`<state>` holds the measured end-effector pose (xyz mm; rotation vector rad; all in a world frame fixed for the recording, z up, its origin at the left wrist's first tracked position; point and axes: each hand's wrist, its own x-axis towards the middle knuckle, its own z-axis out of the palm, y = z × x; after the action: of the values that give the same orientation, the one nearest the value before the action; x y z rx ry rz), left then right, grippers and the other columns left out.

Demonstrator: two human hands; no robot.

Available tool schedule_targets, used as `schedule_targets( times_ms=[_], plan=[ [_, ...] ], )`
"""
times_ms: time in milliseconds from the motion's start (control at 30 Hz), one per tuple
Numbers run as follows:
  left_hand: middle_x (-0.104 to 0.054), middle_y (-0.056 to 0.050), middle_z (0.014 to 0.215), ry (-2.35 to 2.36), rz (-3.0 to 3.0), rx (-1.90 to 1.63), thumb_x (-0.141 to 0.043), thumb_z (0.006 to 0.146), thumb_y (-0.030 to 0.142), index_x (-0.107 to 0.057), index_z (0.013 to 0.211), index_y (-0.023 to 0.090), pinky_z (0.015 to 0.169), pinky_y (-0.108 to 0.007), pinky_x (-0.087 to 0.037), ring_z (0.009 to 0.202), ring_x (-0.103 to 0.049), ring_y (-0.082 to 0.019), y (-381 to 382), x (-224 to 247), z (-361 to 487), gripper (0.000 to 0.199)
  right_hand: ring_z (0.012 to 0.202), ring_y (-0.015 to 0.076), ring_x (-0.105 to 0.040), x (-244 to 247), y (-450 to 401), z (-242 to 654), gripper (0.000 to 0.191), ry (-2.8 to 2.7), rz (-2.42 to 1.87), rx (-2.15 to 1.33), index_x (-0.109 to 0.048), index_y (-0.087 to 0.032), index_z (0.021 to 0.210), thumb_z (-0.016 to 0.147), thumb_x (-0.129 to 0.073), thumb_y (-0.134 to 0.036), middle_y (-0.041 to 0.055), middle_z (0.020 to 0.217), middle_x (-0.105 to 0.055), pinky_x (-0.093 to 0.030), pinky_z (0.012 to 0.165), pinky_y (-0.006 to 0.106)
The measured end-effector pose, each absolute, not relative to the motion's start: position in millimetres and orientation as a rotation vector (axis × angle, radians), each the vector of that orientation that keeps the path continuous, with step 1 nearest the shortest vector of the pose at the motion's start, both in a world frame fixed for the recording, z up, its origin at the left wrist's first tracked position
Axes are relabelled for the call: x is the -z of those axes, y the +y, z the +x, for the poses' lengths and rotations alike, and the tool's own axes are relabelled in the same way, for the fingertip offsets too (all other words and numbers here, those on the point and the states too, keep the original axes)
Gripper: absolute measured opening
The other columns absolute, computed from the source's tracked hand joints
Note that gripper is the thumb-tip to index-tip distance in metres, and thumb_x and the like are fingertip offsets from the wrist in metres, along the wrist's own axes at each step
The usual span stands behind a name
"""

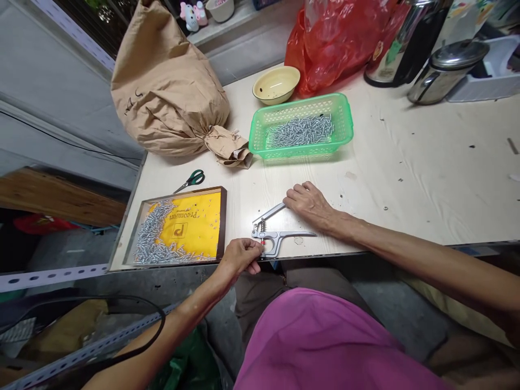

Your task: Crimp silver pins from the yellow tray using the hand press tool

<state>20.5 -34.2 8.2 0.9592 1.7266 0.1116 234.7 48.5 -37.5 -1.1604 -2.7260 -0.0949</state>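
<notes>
Many small silver pieces (150,233) in a brown-rimmed tray (222,225) at the lower left of the frame, heaped along its left and near sides on a yellow sheet (197,216). Just past its far edge, green-handled scissors (197,176); at the upper left, a bulky brown sack (170,92) with its twisted neck toward the centre.

Next, low and just left of centre, the left hand (242,255), with thumb and fingers drawn in at the left part of a silver hand press (277,238), beside a red mark. Cannot tell whether pinching a small piece or only touching metal.

At lower centre, near the edge of the table (390,179), the press itself: right of the left fingertips, below and left of the right hand. Long axis roughly across the frame, with the lower handle pointing right and the upper lever slanting from the left-hand hinge to the upper right. Well apart at their right ends. Nearer to the red mark: the left hand.

Above, a green basket (303,153) of similar pieces. Farther right, the right hand (309,207), curled closed over the lever's free end.
</notes>
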Motion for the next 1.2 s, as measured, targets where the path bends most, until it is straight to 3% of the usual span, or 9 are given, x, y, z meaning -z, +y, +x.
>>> schedule_targets(
  times_ms=[133, 233, 400, 467, 733, 900, 1000, 1067, 1200],
  plan=[
    [-0.054, 0.003, 0.039, 1.712, 0.957, -0.185, -0.062, 0.075, 0.032, -0.059, 0.077, 0.012, 0.038, -0.016, -0.039, 0.034, -0.052, -0.009, -39, -5, 19, 0.020, 0.083, 0.0207, -0.042, 36, 46, 233, 0.033, -2.717, -1.183, 0.014, -0.062, -0.016, 0.088, 0.092, -0.030, -0.007, 0.0088, 0.088, -0.060, -0.023, 0.072, 0.035],
    [-0.054, 0.003, 0.040, 1.701, 0.948, -0.200, -0.063, 0.075, 0.033, -0.059, 0.076, 0.012, 0.037, -0.015, -0.038, 0.033, -0.051, -0.008, -39, -5, 18, 0.022, 0.087, 0.0227, -0.044, 29, 42, 235, 0.022, -2.714, -1.181, -0.098, -0.061, -0.015, 0.089, 0.093, -0.043, -0.025, 0.0102, 0.092, -0.060, -0.025, 0.075, 0.036],
    [-0.053, 0.004, 0.040, 1.698, 0.948, -0.193, -0.065, 0.074, 0.036, -0.059, 0.077, 0.011, 0.037, -0.016, -0.038, 0.033, -0.050, -0.009, -39, -4, 18, 0.026, 0.094, 0.0277, -0.044, 11, 31, 243, 0.066, -2.787, -1.152, -0.259, -0.057, -0.012, 0.103, 0.070, -0.059, -0.070, 0.0128, 0.102, -0.057, -0.029, 0.077, 0.037],
    [-0.053, 0.004, 0.040, 1.694, 0.947, -0.194, -0.065, 0.074, 0.036, -0.059, 0.078, 0.011, 0.037, -0.016, -0.038, 0.033, -0.051, -0.009, -38, -3, 18, 0.026, 0.096, 0.0282, -0.044, 7, 28, 244, 0.071, -2.809, -1.184, -0.299, -0.055, -0.012, 0.107, 0.065, -0.065, -0.068, 0.0131, 0.105, -0.056, -0.030, 0.077, 0.037],
    [-0.058, 0.000, 0.048, 1.782, 1.153, -0.155, -0.055, 0.081, 0.048, -0.058, 0.075, 0.014, 0.043, -0.021, -0.039, 0.039, -0.053, -0.012, -49, -11, 9, 0.034, 0.094, 0.0252, -0.045, 6, 21, 235, 0.042, -2.741, -1.227, -0.377, -0.056, -0.014, 0.100, 0.079, -0.063, -0.050, 0.0117, 0.101, -0.056, -0.029, 0.078, 0.035],
    [-0.065, -0.008, 0.097, 1.736, 2.077, -0.331, -0.058, 0.083, 0.036, -0.060, 0.102, 0.018, 0.080, -0.034, -0.048, 0.091, -0.060, -0.022, -48, -15, 18, 0.026, 0.096, 0.0259, -0.045, 6, 20, 228, 0.043, -2.733, -1.245, -0.366, -0.057, -0.014, 0.101, 0.075, -0.068, -0.047, 0.0119, 0.102, -0.057, -0.029, 0.079, 0.036],
    [-0.057, -0.011, 0.120, 1.543, 2.386, -0.262, -0.065, 0.078, 0.028, -0.049, 0.123, 0.017, 0.095, -0.042, -0.042, 0.114, -0.048, -0.028, -31, -5, 29, 0.049, 0.098, 0.0266, -0.046, 4, 19, 224, 0.045, -2.752, -1.266, -0.349, -0.057, -0.013, 0.102, 0.074, -0.070, -0.045, 0.0122, 0.102, -0.057, -0.030, 0.083, 0.037],
    [-0.051, -0.013, 0.129, 1.472, 2.454, -0.203, -0.067, 0.076, 0.025, -0.042, 0.130, 0.016, 0.099, -0.044, -0.040, 0.120, -0.044, -0.029, -17, 3, 36, 0.061, 0.098, 0.0268, -0.046, 1, 18, 222, 0.046, -2.757, -1.290, -0.356, -0.057, -0.013, 0.103, 0.074, -0.069, -0.046, 0.0129, 0.103, -0.057, -0.031, 0.084, 0.038],
    [-0.053, -0.013, 0.125, 1.409, 2.460, -0.062, -0.066, 0.076, 0.026, -0.040, 0.130, 0.014, 0.095, -0.043, -0.043, 0.112, -0.047, -0.028, 1, 8, 41, 0.061, 0.097, 0.0255, -0.047, -6, 18, 223, 0.047, -2.776, -1.270, -0.477, -0.057, -0.012, 0.106, 0.074, -0.069, -0.045, 0.0134, 0.105, -0.055, -0.036, 0.082, 0.037]
  ],
)
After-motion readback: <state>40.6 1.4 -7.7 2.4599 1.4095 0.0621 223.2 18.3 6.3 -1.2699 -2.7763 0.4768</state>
